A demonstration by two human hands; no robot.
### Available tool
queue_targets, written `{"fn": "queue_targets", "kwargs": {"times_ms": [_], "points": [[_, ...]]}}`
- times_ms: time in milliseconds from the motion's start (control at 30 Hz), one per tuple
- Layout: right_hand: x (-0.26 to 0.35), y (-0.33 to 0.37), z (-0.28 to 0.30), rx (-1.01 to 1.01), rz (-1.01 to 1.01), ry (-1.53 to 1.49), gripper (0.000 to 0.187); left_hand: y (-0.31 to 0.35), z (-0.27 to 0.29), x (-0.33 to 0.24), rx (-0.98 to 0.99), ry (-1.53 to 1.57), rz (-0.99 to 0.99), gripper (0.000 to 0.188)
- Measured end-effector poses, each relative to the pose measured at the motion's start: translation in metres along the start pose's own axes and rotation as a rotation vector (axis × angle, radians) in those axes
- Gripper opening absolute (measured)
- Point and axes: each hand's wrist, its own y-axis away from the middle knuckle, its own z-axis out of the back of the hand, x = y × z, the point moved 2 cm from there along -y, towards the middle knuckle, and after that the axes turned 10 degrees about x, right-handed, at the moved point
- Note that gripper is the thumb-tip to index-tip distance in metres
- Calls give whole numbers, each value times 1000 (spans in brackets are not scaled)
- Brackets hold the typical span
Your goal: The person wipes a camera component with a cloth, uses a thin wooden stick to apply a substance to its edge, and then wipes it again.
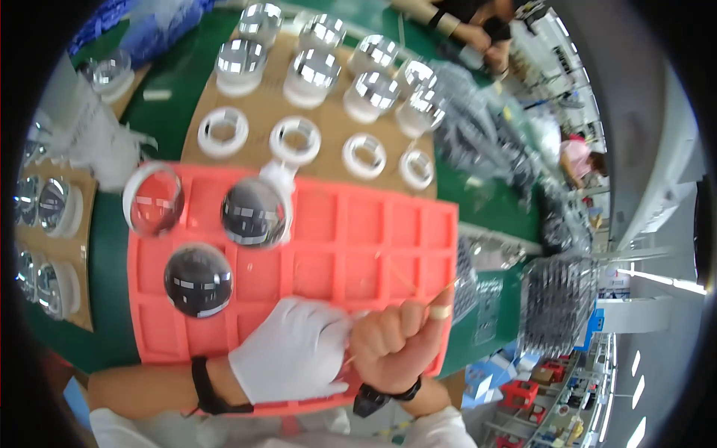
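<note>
My left hand (295, 351), in a white glove, is closed with its fingertips against the heel of my right hand; what it pinches, if anything, is hidden. My bare right hand (396, 343) has its fingers curled in, and a pale band (440, 312) circles the thumb. A thin yellowish strand shows by the thumb tip, and another near the palm. Both hands are over the near side of a red compartment tray (321, 261). On the tray sit a dark-looking glossy dome (199, 280), a second dome (255, 212) with a white collar, and a clear dome (155, 200) in a white ring.
Behind the tray, a cardboard sheet (258, 142) carries several clear domes on white bases and a row of white rings (296, 140). More domes stand on cardboard (82, 299) at left. Plastic bags (485, 127) lie at right. Another person's hands (478, 41) are at the far side.
</note>
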Motion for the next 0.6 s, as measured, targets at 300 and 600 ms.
{"fn": "queue_targets", "kwargs": {"times_ms": [300, 600], "points": [[8, -6, 7, 198, 44, 149, 65, 0, -20, 0, -62, -124, 121, 34], [3, -1, 9, 74, 70, 56, 65, 0, -20, 2, 6, -89, 139, 30]]}}
